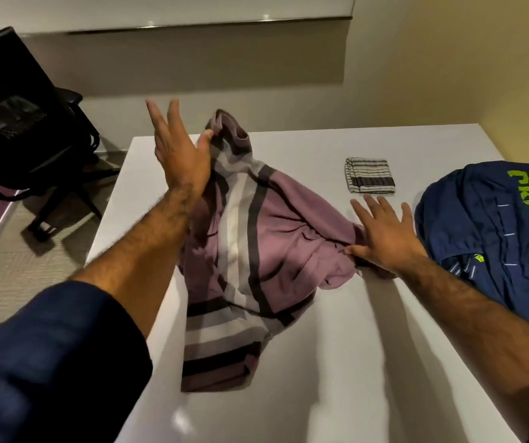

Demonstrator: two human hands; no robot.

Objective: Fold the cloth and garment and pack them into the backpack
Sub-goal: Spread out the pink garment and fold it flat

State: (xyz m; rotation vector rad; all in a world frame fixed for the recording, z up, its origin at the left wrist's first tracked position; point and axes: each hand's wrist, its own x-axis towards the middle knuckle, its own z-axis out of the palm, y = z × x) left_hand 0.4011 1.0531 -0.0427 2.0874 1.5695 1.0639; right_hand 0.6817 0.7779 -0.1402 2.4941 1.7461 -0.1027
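So the left hand (178,155) is up off the table with its fingers spread and pointing away, and the thumb is pressing the collar end of the purple striped garment (256,244) against the palm side, so that end of the garment is lifted while the rest hangs down and trails onto the white table (336,346). It's more of a thumb pinch than a full fist, the four fingers are wide apart and not wrapped around anything.

The right hand (384,235) is flat and splayed, palm down, pinning the right edge of the same garment to the tabletop (fingers stretched out, nothing curled, so it's pressing rather than grabbing). The fabric bunches up in wrinkles just left of that hand.

The garment itself is mauve with white, grey and dark stripes, and it runs from the raised collar at the far end down to a folded-over hem near the front edge of the table. It's pretty crumpled in the middle.

Just beyond the right hand's fingertips sits a small folded cloth (370,175), white with thin dark lines and a darker band, lying neat and flat on the table, apart from the garment. On the right edge is the navy backpack (493,231) with neon green lettering, resting on the table near the right forearm. Off to the left, on the floor, there's a black office chair (26,123).
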